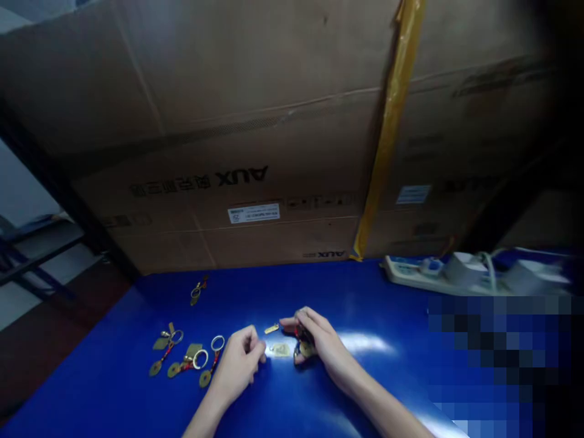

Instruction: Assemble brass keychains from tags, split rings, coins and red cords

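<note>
My right hand (314, 337) is wrapped round a keychain (306, 349); a brass-coloured coin and a bit of red cord show between the fingers. Left of it, my left hand (241, 360) is closed with its fingers curled together, and whatever they may hold is hidden. Between the hands a pale gold tag (280, 350) lies flat on the blue tabletop (292, 407). Just beyond it is a small gold bar-shaped charm (271, 329). Close to the left of my left hand rests a keychain (212, 361) with a silver ring, red cord and a round coin.
More keychains (187, 365) lie on the left, including one (166, 348) with several charms and a small one (197, 292) farther back. A large cardboard box (255, 146) walls off the back. A power strip (429, 277) with plugs sits at the back right.
</note>
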A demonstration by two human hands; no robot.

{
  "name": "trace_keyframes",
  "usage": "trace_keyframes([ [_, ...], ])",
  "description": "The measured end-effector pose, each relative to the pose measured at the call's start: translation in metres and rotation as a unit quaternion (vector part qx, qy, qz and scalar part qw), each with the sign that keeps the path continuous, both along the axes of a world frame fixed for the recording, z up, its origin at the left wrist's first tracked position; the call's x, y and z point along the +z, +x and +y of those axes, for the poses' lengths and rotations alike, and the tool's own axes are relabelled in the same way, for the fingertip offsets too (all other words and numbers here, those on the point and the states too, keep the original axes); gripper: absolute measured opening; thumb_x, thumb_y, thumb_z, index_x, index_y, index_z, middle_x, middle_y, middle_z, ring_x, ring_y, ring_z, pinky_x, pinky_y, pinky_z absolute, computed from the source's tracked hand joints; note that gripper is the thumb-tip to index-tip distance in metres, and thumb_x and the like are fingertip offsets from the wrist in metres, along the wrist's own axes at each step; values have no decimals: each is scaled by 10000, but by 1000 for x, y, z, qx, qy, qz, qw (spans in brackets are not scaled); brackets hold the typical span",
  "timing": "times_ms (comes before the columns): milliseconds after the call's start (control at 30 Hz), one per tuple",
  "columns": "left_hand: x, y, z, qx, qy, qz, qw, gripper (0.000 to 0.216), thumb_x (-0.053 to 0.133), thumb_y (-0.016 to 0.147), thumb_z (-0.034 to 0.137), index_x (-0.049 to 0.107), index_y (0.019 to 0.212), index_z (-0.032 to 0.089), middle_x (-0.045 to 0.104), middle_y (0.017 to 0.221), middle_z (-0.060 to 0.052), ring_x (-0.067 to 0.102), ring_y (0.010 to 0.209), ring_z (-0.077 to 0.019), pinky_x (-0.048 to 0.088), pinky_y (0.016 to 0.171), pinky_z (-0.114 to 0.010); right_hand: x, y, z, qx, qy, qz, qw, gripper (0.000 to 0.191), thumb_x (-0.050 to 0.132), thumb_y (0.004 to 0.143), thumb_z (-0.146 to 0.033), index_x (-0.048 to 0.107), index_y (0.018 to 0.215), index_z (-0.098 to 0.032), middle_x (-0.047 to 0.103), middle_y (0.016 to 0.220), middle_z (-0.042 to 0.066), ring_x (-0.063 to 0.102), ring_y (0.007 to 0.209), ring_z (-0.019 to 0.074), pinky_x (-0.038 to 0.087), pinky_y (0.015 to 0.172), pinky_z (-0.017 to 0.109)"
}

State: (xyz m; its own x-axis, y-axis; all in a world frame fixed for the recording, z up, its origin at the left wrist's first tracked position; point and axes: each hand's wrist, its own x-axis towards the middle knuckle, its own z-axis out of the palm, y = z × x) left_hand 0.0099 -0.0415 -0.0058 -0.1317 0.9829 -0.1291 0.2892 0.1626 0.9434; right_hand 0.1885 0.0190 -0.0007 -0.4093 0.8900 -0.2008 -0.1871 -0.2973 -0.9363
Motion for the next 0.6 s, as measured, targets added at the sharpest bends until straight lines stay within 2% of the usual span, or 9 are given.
trace_keyframes([
  [67, 6, -10, -5, 10, 59, 117, 991, 254, 552, 826, 347, 460, 645, 193, 543, 638, 11, 519, 586, -142, 425, 546, -250, 2, 2, 3, -18, 12, -11, 1000, 359, 581, 779, -554, 534, 780, -197, 686, 931, 68, 630, 827, 210, 510, 413, 221],
  [167, 14, -16, -10, -26, 144, 303, 942, 176, 520, 873, 365, 602, 881, 209, 596, 927, -51, 562, 892, -222, 455, 768, -337, 4, 7, 8, -40, 39, -28, 998, 370, 557, 790, -551, 569, 770, -182, 645, 754, 39, 590, 639, 154, 461, 386, 196],
  [233, 15, -11, -7, -79, 158, 361, 916, 316, 565, 852, 408, 591, 1119, 242, 564, 1132, -82, 524, 1048, -265, 435, 876, -389, 5, 9, 11, -42, 54, -38, 997, 389, 524, 806, -561, 557, 736, -179, 584, 630, 2, 500, 468, 103, 384, 343, 182],
  [300, 13, -2, -1, -127, 158, 401, 893, 502, 593, 831, 465, 508, 1282, 260, 528, 1221, -99, 494, 1110, -292, 416, 925, -419, 4, 10, 13, -45, 67, -54, 995, 396, 486, 826, -565, 530, 725, -185, 533, 570, -28, 407, 383, 72, 311, 327, 181],
  [367, 13, 6, 6, -169, 153, 427, 875, 541, 568, 844, 501, 479, 1319, 258, 535, 1209, -101, 499, 1102, -294, 425, 914, -416, 4, 12, 15, -47, 87, -79, 992, 390, 466, 834, -564, 495, 710, -196, 485, 543, -49, 360, 372, 68, 264, 333, 186],
  [433, 13, 10, 12, -197, 148, 433, 867, 487, 540, 865, 501, 505, 1284, 255, 556, 1150, -85, 521, 1060, -272, 446, 876, -386, 4, 14, 17, -42, 130, -121, 983, 393, 465, 837, -560, 443, 665, -207, 424, 526, -66, 346, 399, 75, 254, 367, 196],
  [500, 15, 9, 14, -207, 146, 424, 870, 414, 535, 880, 471, 534, 1231, 252, 565, 1102, -66, 539, 1013, -241, 459, 839, -347, 5, 17, 17, -27, 205, -196, 958, 409, 474, 844, -541, 403, 619, -208, 394, 527, -66, 367, 452, 87, 275, 428, 210],
  [600, 17, 1, 12, -209, 148, 401, 880, 276, 531, 901, 400, 589, 1119, 241, 578, 1041, -48, 558, 954, -208, 461, 814, -309, 9, 22, 13, 17, 315, -352, 881, 365, 523, 843, -483, 446, 628, -199, 468, 554, -43, 441, 540, 118, 279, 510, 231],
])
